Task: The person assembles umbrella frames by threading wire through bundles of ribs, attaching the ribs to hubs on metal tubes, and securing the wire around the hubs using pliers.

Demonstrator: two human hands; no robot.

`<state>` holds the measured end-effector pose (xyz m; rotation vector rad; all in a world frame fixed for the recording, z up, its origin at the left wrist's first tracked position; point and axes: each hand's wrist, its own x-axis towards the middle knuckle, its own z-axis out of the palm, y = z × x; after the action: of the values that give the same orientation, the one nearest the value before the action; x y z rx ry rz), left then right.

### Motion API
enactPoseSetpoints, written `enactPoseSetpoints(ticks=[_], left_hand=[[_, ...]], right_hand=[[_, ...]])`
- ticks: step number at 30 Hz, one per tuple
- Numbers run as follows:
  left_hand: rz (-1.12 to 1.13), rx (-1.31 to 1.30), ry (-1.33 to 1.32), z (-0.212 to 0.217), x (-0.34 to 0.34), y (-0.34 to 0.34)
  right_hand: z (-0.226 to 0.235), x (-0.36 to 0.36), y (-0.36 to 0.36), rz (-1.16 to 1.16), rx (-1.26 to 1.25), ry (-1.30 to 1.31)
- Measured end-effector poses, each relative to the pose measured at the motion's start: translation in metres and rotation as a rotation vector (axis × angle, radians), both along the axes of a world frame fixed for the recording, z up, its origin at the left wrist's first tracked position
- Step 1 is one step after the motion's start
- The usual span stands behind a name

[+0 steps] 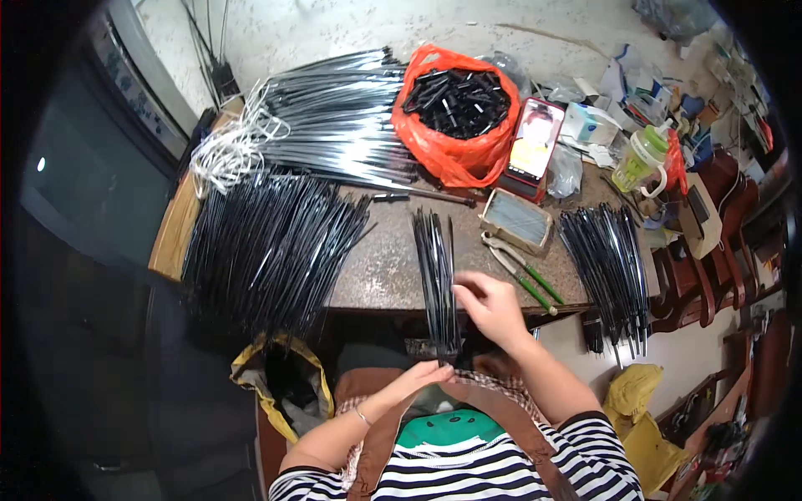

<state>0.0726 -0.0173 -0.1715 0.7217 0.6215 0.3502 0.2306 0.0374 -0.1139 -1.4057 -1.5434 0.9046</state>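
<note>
A narrow bundle of thin black rods (436,275) lies in front of me, its near end reaching past the table edge toward my lap. My left hand (420,377) is at that near end, fingers stretched out and fingertips against the rod ends. Beside the bundle's right edge is my right hand (491,307), thumb and forefinger apart around a gap; whether it touches a rod is hard to see. To the left spreads a large pile of black rods (271,242). Another bundle of black rods (608,263) overhangs the edge at right.
Behind are silvery rods (342,117), white ties (238,150) and a red bag (455,159) of small black parts. Nearby are a propped phone (535,138), a grey block (516,219), green-handled pliers (530,275) and a green-lidded bottle (642,159). A yellow-rimmed sack (316,367) stands below left.
</note>
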Motion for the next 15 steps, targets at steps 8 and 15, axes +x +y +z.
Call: enactPoseSetpoints(ticks=[8, 15], left_hand=[[-0.756, 0.817, -0.069, 0.051, 0.003, 0.024], [-0.208, 0.742, 0.050, 0.093, -0.029, 0.023]], right_hand=[[-0.009, -0.013, -0.057, -0.032, -0.820, 0.766], [0.013, 0.001, -0.096, 0.047, -0.564, 0.620]])
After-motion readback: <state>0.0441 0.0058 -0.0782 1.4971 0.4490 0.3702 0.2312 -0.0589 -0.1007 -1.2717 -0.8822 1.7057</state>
